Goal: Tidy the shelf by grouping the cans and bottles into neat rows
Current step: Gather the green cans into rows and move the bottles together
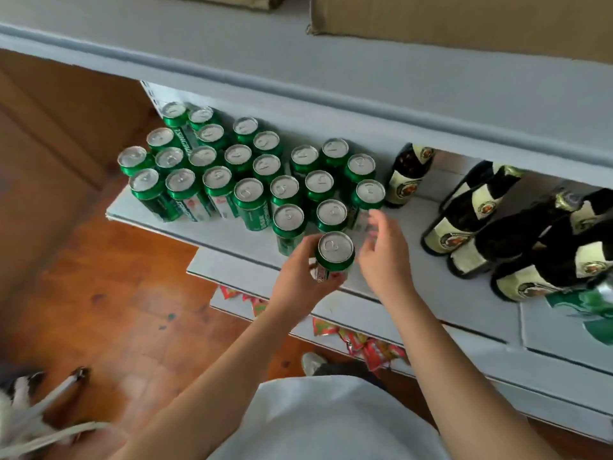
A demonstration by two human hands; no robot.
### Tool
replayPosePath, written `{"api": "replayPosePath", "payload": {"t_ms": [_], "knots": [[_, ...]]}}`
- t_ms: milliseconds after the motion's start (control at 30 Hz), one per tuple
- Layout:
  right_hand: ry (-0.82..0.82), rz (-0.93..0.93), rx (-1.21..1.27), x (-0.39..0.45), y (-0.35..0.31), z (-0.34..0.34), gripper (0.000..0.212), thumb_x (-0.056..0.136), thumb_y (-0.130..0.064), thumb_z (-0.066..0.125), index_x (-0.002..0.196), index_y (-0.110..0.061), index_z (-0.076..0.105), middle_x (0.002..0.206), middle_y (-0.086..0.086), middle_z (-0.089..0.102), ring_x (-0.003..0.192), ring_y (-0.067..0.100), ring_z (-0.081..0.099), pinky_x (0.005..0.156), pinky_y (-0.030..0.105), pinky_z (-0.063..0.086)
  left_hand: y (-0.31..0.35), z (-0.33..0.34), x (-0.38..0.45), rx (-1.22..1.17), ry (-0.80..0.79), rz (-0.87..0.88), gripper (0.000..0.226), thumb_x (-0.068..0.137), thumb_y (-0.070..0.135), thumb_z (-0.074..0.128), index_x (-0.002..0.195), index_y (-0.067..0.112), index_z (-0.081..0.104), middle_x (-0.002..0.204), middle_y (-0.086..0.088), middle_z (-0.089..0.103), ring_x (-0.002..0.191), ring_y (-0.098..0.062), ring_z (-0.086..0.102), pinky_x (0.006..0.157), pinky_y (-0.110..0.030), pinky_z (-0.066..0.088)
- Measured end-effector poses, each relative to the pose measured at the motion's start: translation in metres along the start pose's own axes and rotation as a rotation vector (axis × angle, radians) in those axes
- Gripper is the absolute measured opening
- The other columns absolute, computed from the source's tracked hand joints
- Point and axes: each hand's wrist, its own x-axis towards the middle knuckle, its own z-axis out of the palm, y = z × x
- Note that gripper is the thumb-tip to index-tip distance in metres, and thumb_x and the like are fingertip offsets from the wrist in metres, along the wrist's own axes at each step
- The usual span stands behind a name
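The grey shelf (414, 293) carried a cluster of green cans (232, 171) on its left part and dark bottles (471, 210) to the right. My left hand (300, 277) gripped one upright can (335, 255) at the front edge; my right hand (384, 257) hovered beside it, fingers relaxed, holding nothing.

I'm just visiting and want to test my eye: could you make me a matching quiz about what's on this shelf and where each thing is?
Things:
1. held can
2. dark bottles
3. cardboard box
4. right hand

Places or states:
A. on the top shelf
B. gripped by the left hand
C. standing right of the cans
D. open, holding nothing

Pairs: 1-B, 2-C, 3-A, 4-D
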Motion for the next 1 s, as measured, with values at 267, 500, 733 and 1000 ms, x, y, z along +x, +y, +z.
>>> {"api": "replayPosePath", "payload": {"t_ms": [267, 500, 733, 1000], "knots": [[0.040, 0.267, 0.275, -0.037, 0.019, -0.030, 0.042, 0.096, -0.035, 0.057, 0.134, -0.017, 0.058, 0.129, -0.003, 0.064, 0.117, 0.007, 0.058, 0.098, 0.016, 0.044, 0.015, 0.054, 0.030, 0.159, -0.158, 0.058, 0.081, 0.079, 0.034, 0.081, 0.148, 0.030, 0.039, 0.126, -0.009, 0.053, 0.115, -0.028, 0.055, 0.090, -0.029, 0.043], [0.068, 0.279, 0.111, -0.017, 0.028, -0.033, 0.056, 0.095, -0.038, 0.060, 0.142, -0.010, 0.049, 0.139, 0.008, 0.056, 0.128, 0.021, 0.052, 0.100, 0.022, 0.038, 0.034, 0.078, 0.032, 0.190, -0.042, -0.032, 0.070, 0.086, 0.013, 0.069, 0.144, 0.006, 0.030, 0.136, -0.017, 0.047, 0.124, -0.035, 0.049, 0.098, -0.042, 0.045], [0.553, 0.412, 0.127, -0.091, 0.074, -0.085, 0.043, 0.092, -0.026, 0.063, 0.129, -0.006, 0.054, 0.124, 0.010, 0.059, 0.110, 0.023, 0.059, 0.093, 0.040, 0.051, 0.049, 0.101, -0.034, 0.163, -0.059, 0.414, 0.033, 0.089, 0.013, 0.062, 0.118, 0.010, 0.048, 0.115, -0.004, 0.046, 0.101, -0.022, 0.052, 0.083, -0.031, 0.049], [0.453, 0.459, 0.065, -0.069, 0.161, -0.180, 0.074, 0.076, -0.037, 0.081, 0.135, -0.010, 0.045, 0.133, 0.013, 0.050, 0.124, 0.026, 0.049, 0.100, 0.026, 0.037, 0.132, 0.152, 0.036, 0.071, -0.051, 0.300, 0.076, 0.083, 0.011, 0.068, 0.146, 0.004, 0.027, 0.142, -0.014, 0.037, 0.130, -0.030, 0.041, 0.101, -0.027, 0.036]]}}
